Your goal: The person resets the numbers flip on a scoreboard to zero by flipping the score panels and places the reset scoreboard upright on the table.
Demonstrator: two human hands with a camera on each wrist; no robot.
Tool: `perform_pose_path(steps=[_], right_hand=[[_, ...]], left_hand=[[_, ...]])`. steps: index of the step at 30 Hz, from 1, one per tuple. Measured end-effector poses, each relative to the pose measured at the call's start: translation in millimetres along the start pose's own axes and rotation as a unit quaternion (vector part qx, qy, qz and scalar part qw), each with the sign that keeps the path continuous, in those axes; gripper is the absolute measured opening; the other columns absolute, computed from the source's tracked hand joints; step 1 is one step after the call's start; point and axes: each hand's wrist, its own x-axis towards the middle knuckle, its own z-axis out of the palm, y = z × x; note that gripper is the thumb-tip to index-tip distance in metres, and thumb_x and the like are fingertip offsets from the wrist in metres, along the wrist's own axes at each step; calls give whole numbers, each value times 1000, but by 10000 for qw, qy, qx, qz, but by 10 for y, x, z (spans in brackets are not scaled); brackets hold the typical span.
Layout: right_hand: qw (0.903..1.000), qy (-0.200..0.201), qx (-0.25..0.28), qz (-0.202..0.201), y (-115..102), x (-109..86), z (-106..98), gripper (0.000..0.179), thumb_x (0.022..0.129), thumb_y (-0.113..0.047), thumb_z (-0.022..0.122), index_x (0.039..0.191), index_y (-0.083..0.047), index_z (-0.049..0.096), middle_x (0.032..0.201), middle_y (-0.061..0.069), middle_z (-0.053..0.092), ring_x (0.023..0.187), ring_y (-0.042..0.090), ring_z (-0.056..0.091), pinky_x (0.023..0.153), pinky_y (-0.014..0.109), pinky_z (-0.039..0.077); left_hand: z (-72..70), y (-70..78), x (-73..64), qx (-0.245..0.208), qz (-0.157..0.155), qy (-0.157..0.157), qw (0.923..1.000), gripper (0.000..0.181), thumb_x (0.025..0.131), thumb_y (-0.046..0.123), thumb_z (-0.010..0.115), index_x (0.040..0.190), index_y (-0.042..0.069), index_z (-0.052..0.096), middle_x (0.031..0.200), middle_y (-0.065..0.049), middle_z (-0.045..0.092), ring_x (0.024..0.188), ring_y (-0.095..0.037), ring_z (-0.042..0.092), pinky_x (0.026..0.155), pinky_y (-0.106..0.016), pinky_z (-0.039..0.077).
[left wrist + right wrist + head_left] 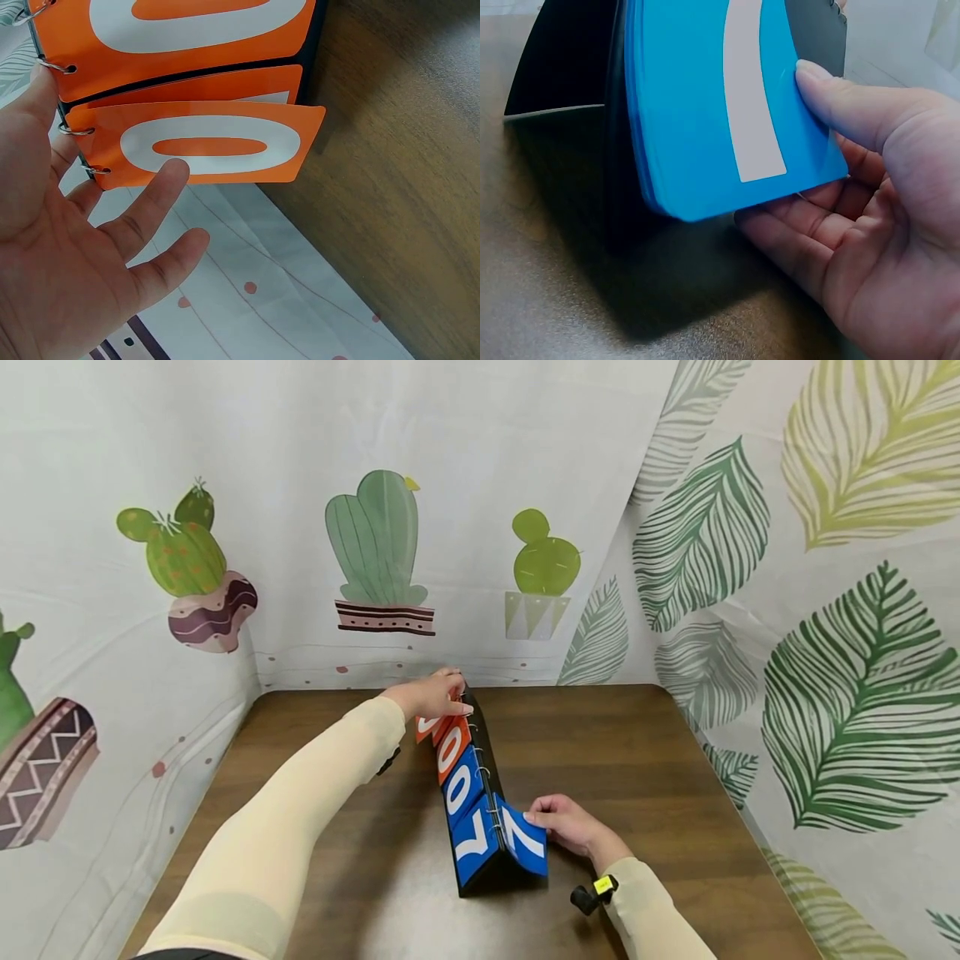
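Observation:
A tent-shaped flip scoreboard stands on the table, its number cards hung on metal rings along the ridge. At its far end my left hand grips the ridge beside the orange cards. In the left wrist view, one fingertip overlaps an orange zero card, while other fingers pass behind the board. My right hand pinches a blue number card on the near right side, thumb on its face and fingers behind. Blue cards showing 0 and 7 lie on the left slope.
The brown wooden table runs back to a white cloth printed with cacti. Another cloth with leaf prints hangs on the right. A small black device with a yellow label is on the right wrist.

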Motion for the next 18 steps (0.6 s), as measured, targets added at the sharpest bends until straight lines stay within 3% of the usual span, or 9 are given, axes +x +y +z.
perform_pose_path(steps=[8, 18], right_hand=[[9998, -178, 42, -44, -5, -2, -12, 15, 104, -20, 62, 91, -16, 69, 83, -6, 69, 80, 14, 62, 76, 26, 52], [9997, 59, -209, -139, -32, -51, -58, 10, 97, -16, 71, 89, -16, 66, 81, -4, 62, 75, 14, 58, 68, 23, 50]], left_hand=[[2, 3, -2, -44, -16, 13, 10000, 45, 99, 53, 62, 124, 18, 51, 174, -11, 10, 154, -37, 31, 118, -52, 40], [-2, 0, -11, -120, -25, 9, 9999, 43, 100, 53, 62, 121, 17, 51, 174, -11, 8, 154, -37, 31, 117, -50, 41]])
